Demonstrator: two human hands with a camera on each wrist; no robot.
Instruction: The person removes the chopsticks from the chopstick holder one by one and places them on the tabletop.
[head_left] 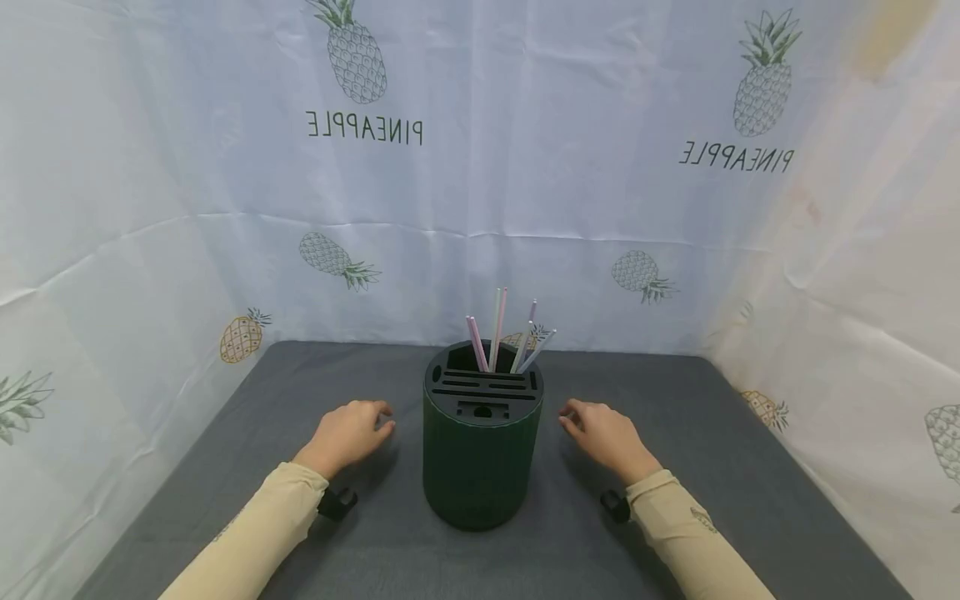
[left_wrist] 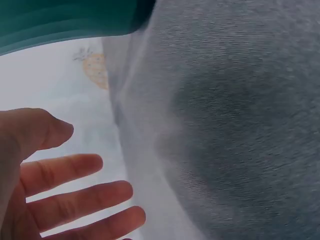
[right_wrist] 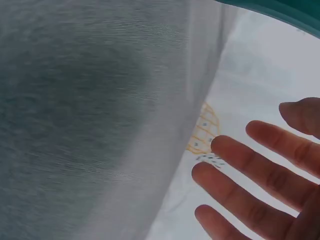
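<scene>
A dark green round holder with a black slotted top stands upright in the middle of the table. Several thin pastel sticks, perhaps straws, lean out of its rear compartment; their lower ends are hidden. To the left of the holder is my left hand, apart from it, its fingers loose and holding nothing. My right hand is on the other side, also apart from the holder, with relaxed fingers around nothing. Both wrist views show the spread fingers and, at the top, part of the green holder.
A dark grey cloth covers the table. White curtains printed with pineapples hang behind it and along both sides. A black wrist strap sits on my left wrist, and a similar black strap on the right.
</scene>
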